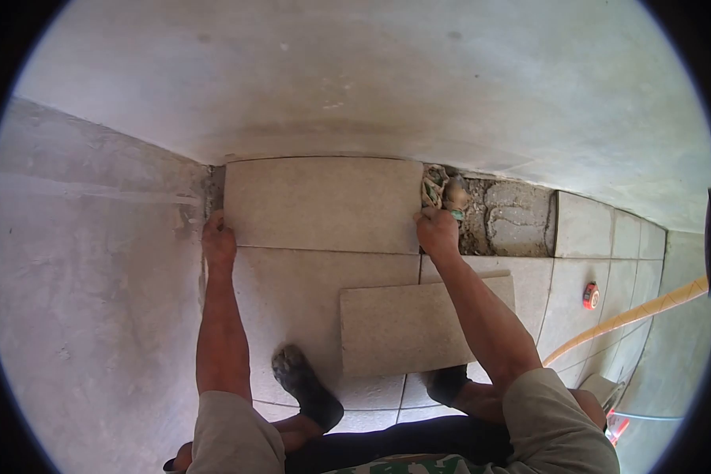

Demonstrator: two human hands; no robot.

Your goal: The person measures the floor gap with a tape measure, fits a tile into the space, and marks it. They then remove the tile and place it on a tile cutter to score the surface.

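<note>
On the far left, a bare grey side wall runs up to the corner, where it meets the back wall. The person's left hand sits at that corner. Its grip is curled narrow over the left edge of a large grey tile, and the fingertips dip out of sight into the gap beside the side wall. The tile lies flat on the floor, its far edge against the back wall and its near edge along the laid floor tiles.

Lower down, a dark sandal stands on those floor tiles. Just right of it, a cut tile piece lies loose on top of them, partly under the right forearm.

The right hand has its grip closed on the large tile's right edge. Just beyond its knuckles, a crumpled rag lies on a patch of rough bare mortar by the back wall.

Further right, 1 small red round thing rests on the floor tiles. A yellow hose crosses the floor toward the right edge.
</note>
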